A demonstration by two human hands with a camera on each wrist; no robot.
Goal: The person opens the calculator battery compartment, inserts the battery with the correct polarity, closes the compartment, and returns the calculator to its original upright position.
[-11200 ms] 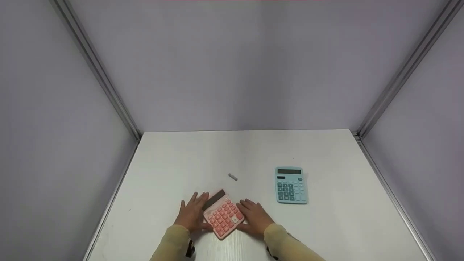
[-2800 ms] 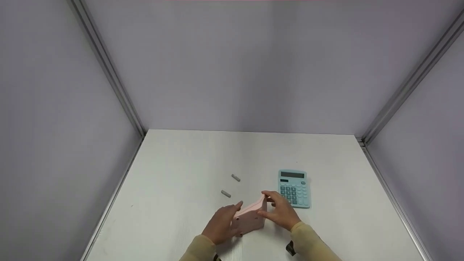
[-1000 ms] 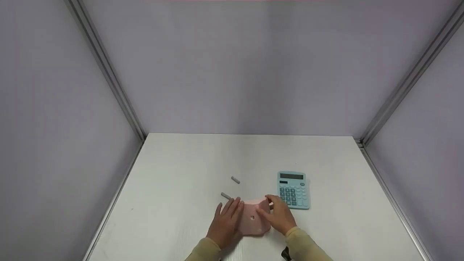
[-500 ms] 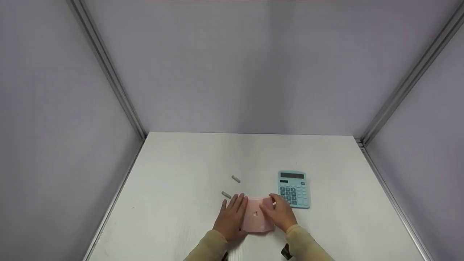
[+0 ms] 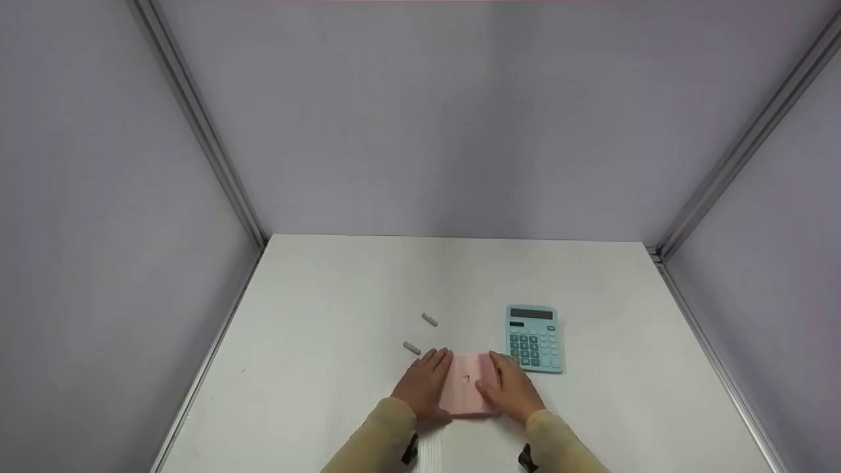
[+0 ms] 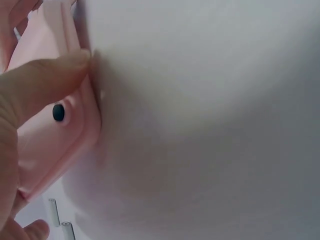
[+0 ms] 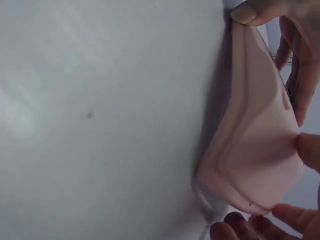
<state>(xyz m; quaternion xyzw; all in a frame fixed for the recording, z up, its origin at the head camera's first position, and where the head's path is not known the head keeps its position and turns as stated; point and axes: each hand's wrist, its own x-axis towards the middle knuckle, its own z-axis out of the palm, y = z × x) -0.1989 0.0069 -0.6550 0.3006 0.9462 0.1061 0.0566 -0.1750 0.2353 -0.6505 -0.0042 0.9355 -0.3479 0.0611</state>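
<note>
A pink calculator (image 5: 468,394) lies face down between both hands, its keys hidden and a small slot showing in its back. My left hand (image 5: 420,389) grips its left side; in the left wrist view the thumb lies across the back near a black rubber foot (image 6: 58,113). My right hand (image 5: 516,393) holds the right side, thumb bent onto the back and fingers round the far edge. In the right wrist view the pink shell (image 7: 260,160) has fingertips at its lower end. Two small grey cylinders, shaped like batteries (image 5: 412,348), lie just beyond the left fingers.
A light blue calculator (image 5: 534,338) lies face up right beyond the right hand. The farther grey cylinder (image 5: 429,319) sits toward the middle of the white table (image 5: 315,315). Grey panels (image 5: 460,118) wall in the back and both sides.
The pink calculator was face up earlier and has since been turned over; a second grey cylinder has appeared. Within the last second it shifted slightly right and away, and the left thumb came to its near edge.
</note>
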